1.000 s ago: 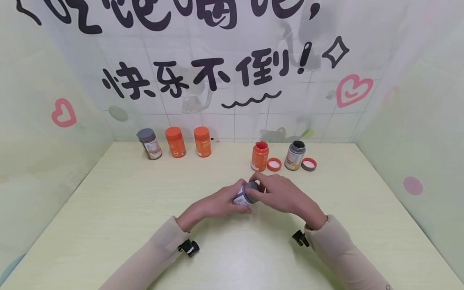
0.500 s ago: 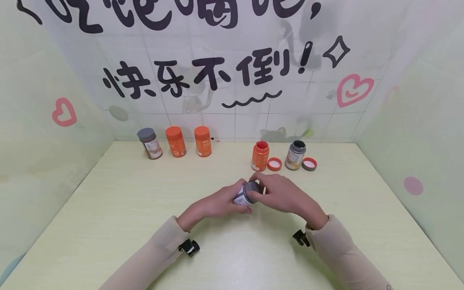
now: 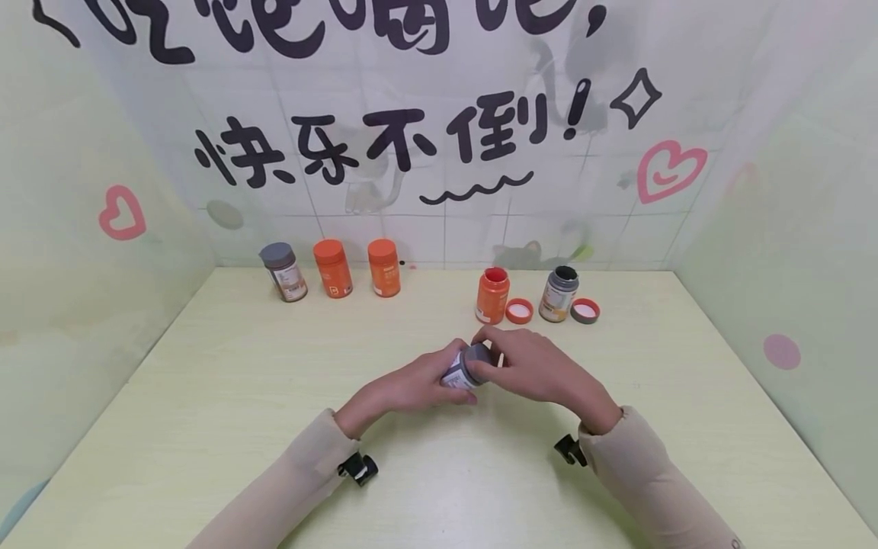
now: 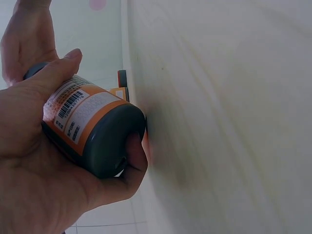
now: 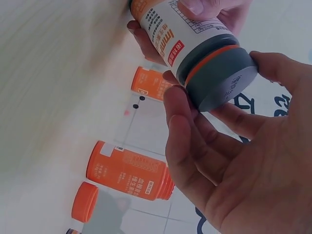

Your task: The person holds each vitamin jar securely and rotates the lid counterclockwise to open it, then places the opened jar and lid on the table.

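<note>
In the head view, my left hand (image 3: 420,380) grips the body of a grey vitamin bottle (image 3: 456,376), held tilted above the table. My right hand (image 3: 533,367) pinches the bottle's grey cap (image 3: 479,357) between thumb and fingers. From the left wrist, the bottle (image 4: 92,114) shows its dark base, with a finger curled over it and the thumb along the label. Seen from the right wrist, the cap (image 5: 222,78) with its orange lower edge sits on the bottle's neck. How loose it is cannot be told.
Behind my hands stand an uncapped orange bottle (image 3: 491,297) and an uncapped grey bottle (image 3: 558,296). Each has an upturned cap beside it, one orange (image 3: 519,310), one grey-and-orange (image 3: 585,310). At back left are a capped grey bottle (image 3: 284,273) and two capped orange bottles (image 3: 332,269).
The grey cap has shifted very slightly in my right hand's fingers since the earliest frame. Otherwise both hands and the bottle stay in place.
</note>
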Demonstrator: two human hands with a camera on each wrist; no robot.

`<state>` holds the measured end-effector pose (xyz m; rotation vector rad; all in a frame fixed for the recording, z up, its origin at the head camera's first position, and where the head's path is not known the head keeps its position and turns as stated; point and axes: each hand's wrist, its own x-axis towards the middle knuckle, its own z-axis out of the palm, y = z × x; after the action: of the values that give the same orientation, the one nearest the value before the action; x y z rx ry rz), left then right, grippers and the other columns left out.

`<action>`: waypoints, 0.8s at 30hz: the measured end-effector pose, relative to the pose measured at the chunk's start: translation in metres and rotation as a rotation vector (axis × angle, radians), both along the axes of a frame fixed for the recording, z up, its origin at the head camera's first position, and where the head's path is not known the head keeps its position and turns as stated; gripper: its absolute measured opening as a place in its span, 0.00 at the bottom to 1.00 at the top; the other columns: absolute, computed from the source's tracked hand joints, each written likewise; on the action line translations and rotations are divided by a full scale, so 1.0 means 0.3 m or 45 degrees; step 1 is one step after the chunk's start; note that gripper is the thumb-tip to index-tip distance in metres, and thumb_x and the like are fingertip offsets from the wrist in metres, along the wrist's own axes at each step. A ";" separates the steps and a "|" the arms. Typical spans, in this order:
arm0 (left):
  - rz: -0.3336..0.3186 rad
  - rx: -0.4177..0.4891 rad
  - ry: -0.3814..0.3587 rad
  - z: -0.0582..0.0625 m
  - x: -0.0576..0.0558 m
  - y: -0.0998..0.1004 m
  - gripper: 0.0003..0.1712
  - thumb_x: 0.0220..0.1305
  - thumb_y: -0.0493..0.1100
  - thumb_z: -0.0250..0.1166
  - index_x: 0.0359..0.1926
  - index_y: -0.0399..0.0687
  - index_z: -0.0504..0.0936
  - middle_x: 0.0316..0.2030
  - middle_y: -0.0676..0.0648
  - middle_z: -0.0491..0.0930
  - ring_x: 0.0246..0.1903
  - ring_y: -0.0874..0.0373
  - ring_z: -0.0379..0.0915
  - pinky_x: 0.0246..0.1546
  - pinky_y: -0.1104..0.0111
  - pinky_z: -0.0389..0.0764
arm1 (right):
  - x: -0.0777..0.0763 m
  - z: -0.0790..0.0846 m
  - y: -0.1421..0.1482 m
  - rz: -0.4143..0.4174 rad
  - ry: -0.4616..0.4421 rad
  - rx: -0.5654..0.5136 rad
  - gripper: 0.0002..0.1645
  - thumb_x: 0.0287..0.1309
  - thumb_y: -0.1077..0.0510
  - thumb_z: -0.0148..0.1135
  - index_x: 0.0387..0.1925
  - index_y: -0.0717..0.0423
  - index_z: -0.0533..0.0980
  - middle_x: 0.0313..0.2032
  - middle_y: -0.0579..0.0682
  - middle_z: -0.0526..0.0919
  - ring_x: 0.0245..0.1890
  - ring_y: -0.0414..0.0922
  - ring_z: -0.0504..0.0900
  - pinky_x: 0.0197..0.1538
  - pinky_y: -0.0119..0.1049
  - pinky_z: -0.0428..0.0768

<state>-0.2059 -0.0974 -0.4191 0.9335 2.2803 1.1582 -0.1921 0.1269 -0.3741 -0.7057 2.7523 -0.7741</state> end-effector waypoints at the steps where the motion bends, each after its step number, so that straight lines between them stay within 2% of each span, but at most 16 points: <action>1: 0.001 0.000 0.000 0.000 0.000 0.000 0.28 0.68 0.48 0.70 0.61 0.48 0.67 0.53 0.45 0.80 0.46 0.58 0.77 0.43 0.69 0.81 | 0.000 0.001 -0.001 -0.001 -0.003 -0.002 0.20 0.70 0.38 0.58 0.55 0.42 0.76 0.38 0.39 0.84 0.33 0.39 0.80 0.38 0.36 0.80; 6: 0.003 -0.006 0.000 0.001 0.002 0.000 0.28 0.69 0.48 0.70 0.62 0.49 0.66 0.55 0.45 0.80 0.47 0.57 0.77 0.44 0.69 0.81 | 0.000 0.001 -0.002 -0.009 -0.007 -0.010 0.21 0.71 0.35 0.56 0.53 0.41 0.77 0.35 0.39 0.84 0.33 0.39 0.80 0.37 0.37 0.79; 14: 0.013 -0.028 -0.022 0.003 -0.003 0.003 0.29 0.68 0.48 0.70 0.62 0.53 0.66 0.52 0.50 0.80 0.46 0.59 0.77 0.44 0.69 0.81 | -0.005 0.003 0.005 0.027 -0.014 -0.020 0.20 0.68 0.41 0.61 0.56 0.43 0.76 0.37 0.40 0.83 0.33 0.40 0.80 0.36 0.36 0.80; 20: 0.003 -0.003 -0.012 0.002 -0.003 0.003 0.28 0.68 0.47 0.70 0.62 0.50 0.66 0.53 0.47 0.80 0.46 0.58 0.77 0.45 0.68 0.81 | -0.007 -0.001 0.006 0.018 0.010 -0.010 0.21 0.69 0.36 0.59 0.54 0.42 0.77 0.36 0.39 0.84 0.32 0.38 0.80 0.36 0.36 0.79; 24: 0.003 0.001 -0.011 -0.001 -0.002 0.002 0.28 0.69 0.48 0.70 0.62 0.49 0.67 0.54 0.45 0.80 0.46 0.58 0.77 0.45 0.68 0.81 | -0.005 0.001 0.006 0.011 -0.001 0.013 0.21 0.69 0.37 0.59 0.55 0.42 0.76 0.34 0.39 0.83 0.32 0.39 0.80 0.36 0.36 0.79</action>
<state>-0.2065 -0.0968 -0.4194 0.9246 2.2748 1.1616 -0.1937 0.1287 -0.3737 -0.7151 2.7488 -0.7574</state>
